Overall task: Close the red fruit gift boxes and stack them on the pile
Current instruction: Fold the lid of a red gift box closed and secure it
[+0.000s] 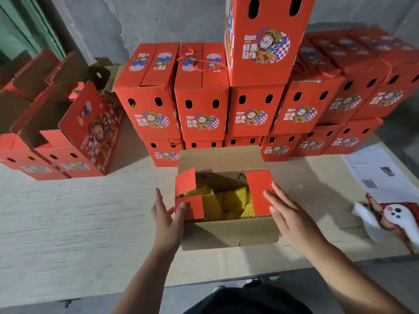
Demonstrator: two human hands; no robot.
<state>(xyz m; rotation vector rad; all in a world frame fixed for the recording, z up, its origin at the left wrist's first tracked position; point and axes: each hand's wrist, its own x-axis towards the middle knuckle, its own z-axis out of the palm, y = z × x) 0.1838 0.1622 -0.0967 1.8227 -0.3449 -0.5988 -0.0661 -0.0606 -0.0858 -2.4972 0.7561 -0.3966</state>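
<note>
Box [226, 232] open btwn hands, left [167, 220] & right [292, 218] on side flaps.

Both forearms bare, reaching forward from bottom of view, converging slightly. Left hand [167, 219] upright on edge, palm facing inward to right, fingers straight and together pointing away, thumb extended toward centre. Right hand [286, 214] palm down, angled inward, fingers straight, slightly spread, fingertips [268, 194] furthest forward, thumb tucked along inner side. Neither hand curled. Hands apart, level with each other. Dark clothing on torso at bottom edge.
</note>
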